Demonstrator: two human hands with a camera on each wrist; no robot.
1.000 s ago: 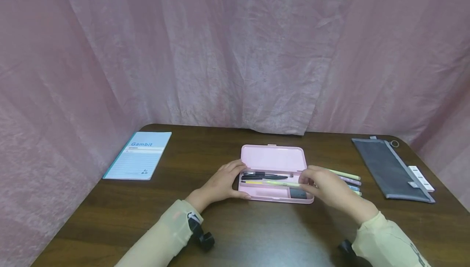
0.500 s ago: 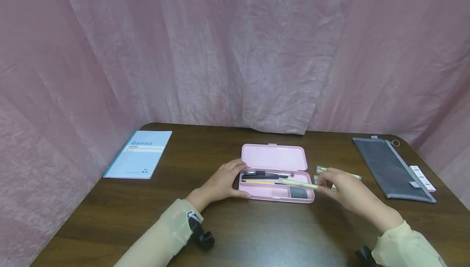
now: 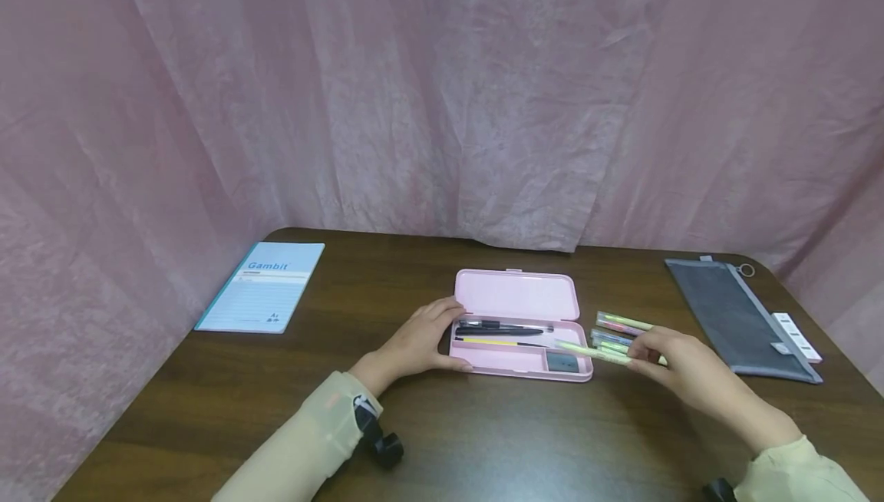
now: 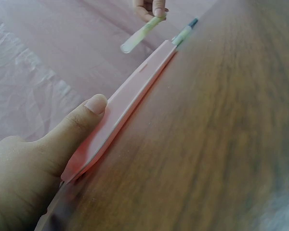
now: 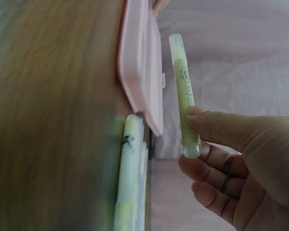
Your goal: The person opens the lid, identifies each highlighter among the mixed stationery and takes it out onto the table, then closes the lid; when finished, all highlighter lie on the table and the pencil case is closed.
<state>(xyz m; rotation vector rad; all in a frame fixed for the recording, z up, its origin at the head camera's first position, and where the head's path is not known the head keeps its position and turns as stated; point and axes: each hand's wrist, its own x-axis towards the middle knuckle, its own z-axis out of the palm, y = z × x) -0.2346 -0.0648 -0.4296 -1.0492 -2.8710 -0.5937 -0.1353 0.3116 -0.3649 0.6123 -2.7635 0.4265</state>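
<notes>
An opened pink pencil case (image 3: 514, 295) lies on the table, its lid tipped back. My left hand (image 3: 414, 341) holds its left end, the thumb along the front side. Between thumb and fingers, my right hand (image 3: 684, 364) pinches a light yellow-green highlighter (image 5: 183, 89) by one end. In the head view its other end overlaps the case's right side; the right wrist view shows it raised off the table. Inside the case are black pens (image 3: 500, 331), a thin yellow-and-black pencil (image 3: 486, 341) and a dark grey block (image 3: 562, 362) in the front right compartment.
Several highlighters (image 3: 611, 338) lie side by side just right of the case, partly behind my right hand. A grey mesh zip pouch (image 3: 732, 318) and a white block (image 3: 797, 338) lie at the far right. The notebook (image 3: 262, 287) lies at the left; a pink curtain (image 3: 442, 103) hangs behind.
My right hand has moved right with the highlighter, from over the case to beyond its right end, uncovering more of the highlighters on the table. The left hand has stayed on the case.
</notes>
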